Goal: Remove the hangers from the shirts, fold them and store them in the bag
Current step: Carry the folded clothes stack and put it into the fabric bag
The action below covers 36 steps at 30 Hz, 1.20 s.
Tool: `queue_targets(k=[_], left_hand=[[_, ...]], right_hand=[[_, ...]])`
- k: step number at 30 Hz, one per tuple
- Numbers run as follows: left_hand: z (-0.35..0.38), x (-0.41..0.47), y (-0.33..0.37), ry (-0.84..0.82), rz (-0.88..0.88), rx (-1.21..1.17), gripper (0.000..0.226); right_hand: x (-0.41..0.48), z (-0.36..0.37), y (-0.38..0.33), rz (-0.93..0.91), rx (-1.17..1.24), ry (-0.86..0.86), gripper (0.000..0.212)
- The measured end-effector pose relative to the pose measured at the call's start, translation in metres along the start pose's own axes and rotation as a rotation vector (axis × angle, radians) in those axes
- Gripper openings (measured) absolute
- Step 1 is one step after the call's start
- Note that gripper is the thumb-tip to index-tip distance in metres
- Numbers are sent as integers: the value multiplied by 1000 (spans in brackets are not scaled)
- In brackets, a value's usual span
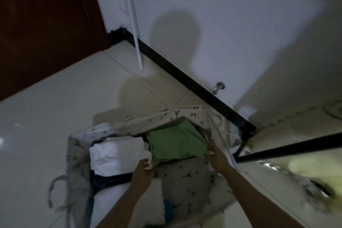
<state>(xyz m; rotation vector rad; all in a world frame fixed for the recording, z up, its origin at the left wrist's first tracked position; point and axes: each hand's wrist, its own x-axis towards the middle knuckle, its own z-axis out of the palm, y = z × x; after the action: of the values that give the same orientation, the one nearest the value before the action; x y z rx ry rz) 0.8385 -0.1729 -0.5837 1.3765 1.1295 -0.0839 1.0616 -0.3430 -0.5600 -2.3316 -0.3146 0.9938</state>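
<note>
1. The folded green shirt point(175, 140) lies in the fabric bag point(129, 127), toward its 1 o'clock corner. The left hand point(143, 171) pinches the shirt's 7 o'clock corner and the right hand point(212, 150) grasps its 4 o'clock edge
2. Withdrawing the hands unevenly could drag the fold open
3. The bag's floppy 12 o'clock rim may sag over the shirt

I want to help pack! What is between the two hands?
The green shirt lies between the left hand and the right hand, which hold its near corners over the bag. The head view shows this.
</note>
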Motion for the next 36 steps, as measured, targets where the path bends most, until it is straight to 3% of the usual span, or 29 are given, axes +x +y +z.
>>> queue_targets(k=[2, 4, 10, 17, 25, 31, 36], left_hand=[[-25, -57, 28, 51, 34, -22, 28], [-49, -121, 67, -4, 46, -65, 25], [-121, -336, 185, -122, 60, 75, 16], [-147, -507, 262, -212, 80, 221, 14], [-54, -565, 302, -567, 277, 493, 12], [105, -651, 312, -859, 556, 676, 12], [230, -759, 251, -1037, 591, 714, 11]], right_hand=[[-63, -23, -33, 31, 91, 1, 39], [-138, -49, -70, 62, 237, 4, 19], [-387, -132, -156, 26, 363, -37, 24], [-586, -200, -185, 102, 524, 108, 24], [-716, -232, -105, 159, 804, 530, 21], [-831, -214, -7, 304, 947, 761, 19], [-976, -210, 99, 448, 950, 1015, 17]])
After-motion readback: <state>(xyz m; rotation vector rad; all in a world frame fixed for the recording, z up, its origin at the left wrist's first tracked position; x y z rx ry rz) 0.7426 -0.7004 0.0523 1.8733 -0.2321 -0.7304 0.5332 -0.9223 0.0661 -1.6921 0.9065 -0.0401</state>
